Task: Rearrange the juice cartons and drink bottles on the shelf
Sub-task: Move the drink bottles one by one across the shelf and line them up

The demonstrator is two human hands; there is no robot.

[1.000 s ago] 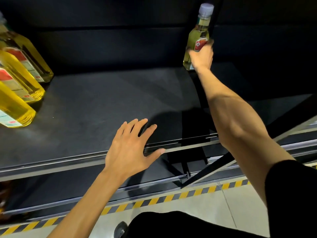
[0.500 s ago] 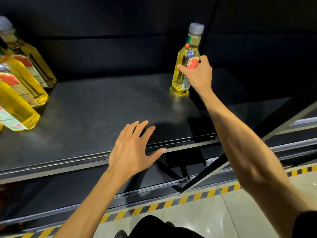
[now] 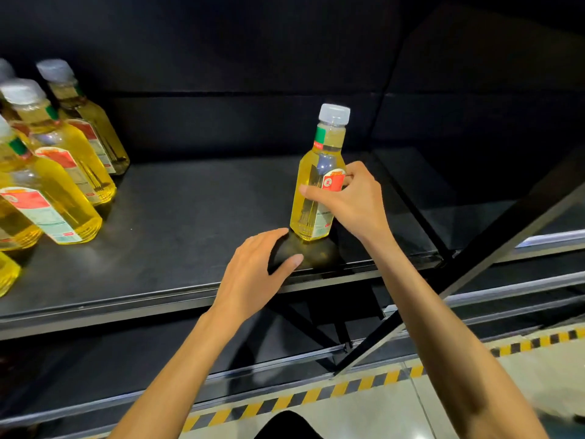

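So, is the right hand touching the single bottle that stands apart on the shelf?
Touching. The head view shows the right hand with its fingers curled round the labelled middle of the bottle.

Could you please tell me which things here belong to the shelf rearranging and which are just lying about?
In the job: bottle, gripped by the right hand; left hand on the shelf; grouped bottles at left.
Lying about: striped floor tape; lower shelf.

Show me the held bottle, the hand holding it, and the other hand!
Bottle (image 3: 308, 217): head view, on its yellow lower body.
Right hand (image 3: 354, 204): head view, back of the hand.
Left hand (image 3: 250, 277): head view, back of the hand.
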